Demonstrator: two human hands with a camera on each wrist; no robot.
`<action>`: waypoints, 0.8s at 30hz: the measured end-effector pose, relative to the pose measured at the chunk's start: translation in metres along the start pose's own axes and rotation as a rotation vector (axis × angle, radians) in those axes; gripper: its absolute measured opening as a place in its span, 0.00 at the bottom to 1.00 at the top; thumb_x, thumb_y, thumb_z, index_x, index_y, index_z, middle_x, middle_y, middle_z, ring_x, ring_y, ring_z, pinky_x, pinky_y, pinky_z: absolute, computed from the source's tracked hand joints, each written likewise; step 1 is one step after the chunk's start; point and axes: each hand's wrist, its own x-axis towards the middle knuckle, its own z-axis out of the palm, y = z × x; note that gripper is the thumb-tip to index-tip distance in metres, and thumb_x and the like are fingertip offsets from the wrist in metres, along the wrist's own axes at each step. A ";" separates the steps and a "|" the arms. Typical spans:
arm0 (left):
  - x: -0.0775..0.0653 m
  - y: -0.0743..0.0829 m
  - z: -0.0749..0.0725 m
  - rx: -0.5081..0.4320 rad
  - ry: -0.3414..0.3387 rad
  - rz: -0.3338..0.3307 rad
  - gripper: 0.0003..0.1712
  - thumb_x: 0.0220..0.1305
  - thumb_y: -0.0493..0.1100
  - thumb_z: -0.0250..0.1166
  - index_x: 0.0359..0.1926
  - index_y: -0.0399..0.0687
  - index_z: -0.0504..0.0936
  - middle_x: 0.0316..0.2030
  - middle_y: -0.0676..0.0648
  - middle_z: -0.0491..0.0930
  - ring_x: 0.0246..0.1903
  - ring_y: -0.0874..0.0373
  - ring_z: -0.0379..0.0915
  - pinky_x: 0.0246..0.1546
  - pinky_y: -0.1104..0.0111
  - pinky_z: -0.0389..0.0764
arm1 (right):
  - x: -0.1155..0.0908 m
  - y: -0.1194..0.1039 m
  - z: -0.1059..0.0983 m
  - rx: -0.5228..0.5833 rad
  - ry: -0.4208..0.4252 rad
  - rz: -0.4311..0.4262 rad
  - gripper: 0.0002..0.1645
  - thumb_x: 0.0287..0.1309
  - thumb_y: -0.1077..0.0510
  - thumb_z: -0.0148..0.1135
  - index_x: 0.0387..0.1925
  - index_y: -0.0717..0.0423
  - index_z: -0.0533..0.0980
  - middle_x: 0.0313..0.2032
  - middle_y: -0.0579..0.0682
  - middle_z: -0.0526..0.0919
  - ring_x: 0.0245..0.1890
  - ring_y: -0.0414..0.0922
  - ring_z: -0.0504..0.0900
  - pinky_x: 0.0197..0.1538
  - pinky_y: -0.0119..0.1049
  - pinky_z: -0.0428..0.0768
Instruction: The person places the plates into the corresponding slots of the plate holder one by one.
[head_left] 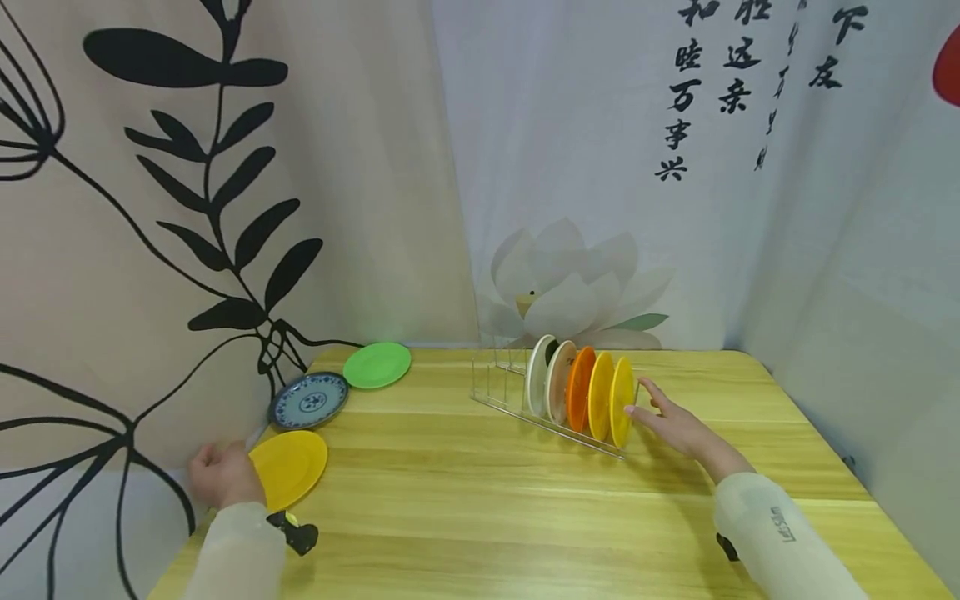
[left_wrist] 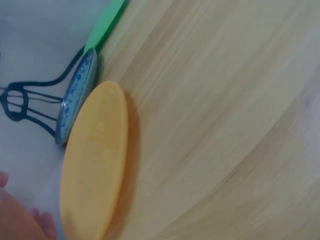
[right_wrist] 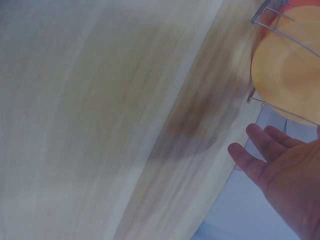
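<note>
My right hand (head_left: 678,425) reaches to the right end of a wire dish rack (head_left: 510,408), its fingers extended and spread. Its thumb is close to the outermost yellow plate (head_left: 622,402); whether it touches is unclear. In the right wrist view the fingers (right_wrist: 262,145) hold nothing. Upright in the rack also stand another yellow plate (head_left: 600,396), an orange plate (head_left: 580,388), a beige plate (head_left: 559,383) and a white plate (head_left: 537,377). At the table's left edge my left hand (head_left: 227,477), loosely curled and holding nothing visible, is beside a flat-lying yellow plate (head_left: 291,468).
Behind that plate lie a blue-and-white patterned plate (head_left: 310,401) and a green plate (head_left: 377,365), along the left side of the wooden table (head_left: 465,517). Curtains with printed plants and writing (head_left: 360,208) hang behind and beside the table. The rack's left slots hold no plates.
</note>
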 end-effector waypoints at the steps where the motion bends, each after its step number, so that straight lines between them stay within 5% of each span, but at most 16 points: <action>1: -0.001 -0.002 -0.001 -0.025 0.026 -0.030 0.34 0.71 0.52 0.58 0.75 0.67 0.59 0.71 0.58 0.60 0.67 0.63 0.57 0.69 0.69 0.59 | 0.000 0.000 0.000 -0.009 -0.001 -0.006 0.53 0.69 0.28 0.42 0.79 0.46 0.32 0.71 0.76 0.49 0.67 0.76 0.54 0.60 0.74 0.61; 7: -0.007 -0.013 -0.007 -0.139 0.202 -0.207 0.35 0.71 0.51 0.59 0.74 0.75 0.57 0.73 0.64 0.56 0.68 0.70 0.55 0.68 0.74 0.58 | 0.001 -0.001 -0.001 -0.007 0.002 -0.010 0.52 0.69 0.28 0.42 0.79 0.44 0.33 0.71 0.76 0.49 0.68 0.75 0.54 0.61 0.74 0.59; 12: -0.011 -0.017 -0.008 -0.187 0.259 -0.297 0.36 0.71 0.51 0.60 0.73 0.81 0.55 0.72 0.67 0.56 0.68 0.71 0.55 0.67 0.74 0.59 | 0.001 -0.004 0.000 -0.014 0.006 -0.009 0.53 0.68 0.27 0.43 0.79 0.45 0.33 0.71 0.76 0.50 0.67 0.75 0.55 0.61 0.74 0.61; 17: -0.014 -0.018 -0.005 -0.200 0.252 -0.327 0.37 0.71 0.48 0.59 0.74 0.79 0.55 0.72 0.68 0.57 0.67 0.72 0.57 0.67 0.75 0.60 | 0.001 -0.005 -0.001 -0.023 0.004 -0.011 0.54 0.68 0.27 0.43 0.79 0.46 0.33 0.71 0.77 0.50 0.67 0.76 0.56 0.61 0.74 0.61; 24: -0.021 -0.015 -0.005 -0.072 0.186 -0.327 0.32 0.74 0.48 0.53 0.74 0.74 0.57 0.68 0.65 0.64 0.58 0.70 0.62 0.64 0.76 0.65 | 0.002 -0.002 -0.003 -0.016 -0.001 -0.006 0.54 0.68 0.27 0.43 0.79 0.46 0.33 0.70 0.78 0.50 0.66 0.77 0.55 0.60 0.75 0.60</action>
